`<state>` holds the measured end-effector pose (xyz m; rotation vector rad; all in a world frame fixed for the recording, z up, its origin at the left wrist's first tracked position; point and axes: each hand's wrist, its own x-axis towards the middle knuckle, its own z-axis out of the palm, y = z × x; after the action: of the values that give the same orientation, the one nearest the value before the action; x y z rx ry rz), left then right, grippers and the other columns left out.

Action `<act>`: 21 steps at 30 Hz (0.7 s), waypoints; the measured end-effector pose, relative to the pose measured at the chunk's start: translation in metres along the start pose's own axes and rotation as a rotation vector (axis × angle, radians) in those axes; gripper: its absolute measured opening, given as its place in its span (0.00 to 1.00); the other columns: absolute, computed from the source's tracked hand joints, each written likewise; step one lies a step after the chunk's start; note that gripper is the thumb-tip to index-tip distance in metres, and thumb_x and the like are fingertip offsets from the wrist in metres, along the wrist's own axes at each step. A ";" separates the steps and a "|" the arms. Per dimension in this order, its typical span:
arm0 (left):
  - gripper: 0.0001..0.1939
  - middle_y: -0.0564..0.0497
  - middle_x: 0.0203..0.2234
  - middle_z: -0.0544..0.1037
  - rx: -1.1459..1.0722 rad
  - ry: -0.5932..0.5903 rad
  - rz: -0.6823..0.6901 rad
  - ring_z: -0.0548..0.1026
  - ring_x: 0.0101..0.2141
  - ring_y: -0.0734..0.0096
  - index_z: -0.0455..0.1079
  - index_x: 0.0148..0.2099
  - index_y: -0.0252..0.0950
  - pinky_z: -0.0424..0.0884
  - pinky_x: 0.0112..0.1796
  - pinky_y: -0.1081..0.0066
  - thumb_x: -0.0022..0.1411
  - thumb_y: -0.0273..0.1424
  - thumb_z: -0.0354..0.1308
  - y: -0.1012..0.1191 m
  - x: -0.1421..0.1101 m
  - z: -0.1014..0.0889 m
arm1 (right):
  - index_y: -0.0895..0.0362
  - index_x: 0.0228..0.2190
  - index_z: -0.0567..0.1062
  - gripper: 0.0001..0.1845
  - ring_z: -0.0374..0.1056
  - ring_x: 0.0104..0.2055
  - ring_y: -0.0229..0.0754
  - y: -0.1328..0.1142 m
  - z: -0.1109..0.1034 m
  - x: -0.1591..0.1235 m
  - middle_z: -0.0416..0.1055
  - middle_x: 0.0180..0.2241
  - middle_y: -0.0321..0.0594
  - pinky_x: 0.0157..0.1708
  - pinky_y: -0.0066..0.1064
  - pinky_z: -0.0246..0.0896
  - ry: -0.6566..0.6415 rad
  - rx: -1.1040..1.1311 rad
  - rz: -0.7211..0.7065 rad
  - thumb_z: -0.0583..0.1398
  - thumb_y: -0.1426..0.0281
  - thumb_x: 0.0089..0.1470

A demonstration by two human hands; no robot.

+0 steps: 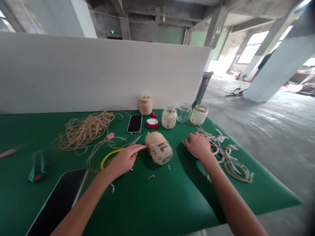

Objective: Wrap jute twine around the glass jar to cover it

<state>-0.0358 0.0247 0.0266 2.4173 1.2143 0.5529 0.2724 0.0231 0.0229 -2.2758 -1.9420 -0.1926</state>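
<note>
A glass jar [161, 152] partly wrapped in twine lies on its side in the middle of the green table. My left hand [126, 158] has its index finger stretched toward the twine-covered end, touching or nearly touching it. Under that hand lie scissors [112, 155] with a yellow handle, partly covered. To the right, my right hand [198, 144] is low over a tangle of twine offcuts [230, 164] and white strips [217, 147]. Its fingers curl downward, and what they hold, if anything, is hidden. A pale strip edge shows beneath it.
Behind stand a twine spool [145, 105], a clear jar [184, 113], two covered jars [169, 118], a red tape roll [153, 123] and a phone [135, 124]. Loose twine [86, 129] piles at left, near a green cutter [37, 167] and a dark tablet-like slab [59, 200].
</note>
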 end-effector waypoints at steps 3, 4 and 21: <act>0.21 0.52 0.52 0.68 -0.010 0.026 -0.012 0.64 0.52 0.66 0.63 0.55 0.43 0.63 0.51 0.66 0.62 0.28 0.40 0.000 0.000 0.000 | 0.58 0.25 0.73 0.18 0.67 0.36 0.50 0.011 0.004 0.002 0.72 0.29 0.48 0.30 0.35 0.58 -0.137 -0.009 -0.007 0.54 0.56 0.49; 0.21 0.52 0.51 0.68 -0.014 0.036 -0.016 0.65 0.52 0.66 0.63 0.54 0.42 0.63 0.50 0.65 0.62 0.29 0.40 0.000 0.000 0.000 | 0.58 0.24 0.73 0.18 0.67 0.36 0.50 0.013 0.004 0.003 0.72 0.28 0.47 0.30 0.34 0.57 -0.168 -0.012 -0.019 0.55 0.56 0.48; 0.16 0.50 0.39 0.73 -0.015 0.129 0.045 0.71 0.40 0.69 0.65 0.48 0.40 0.67 0.39 0.71 0.62 0.26 0.41 0.006 -0.003 0.005 | 0.58 0.29 0.71 0.11 0.66 0.40 0.49 0.028 -0.024 -0.009 0.72 0.34 0.47 0.33 0.33 0.51 -0.287 -0.072 -0.182 0.49 0.72 0.52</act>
<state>-0.0310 0.0178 0.0246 2.4342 1.2042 0.7392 0.2987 0.0059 0.0437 -2.2761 -2.3202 0.0508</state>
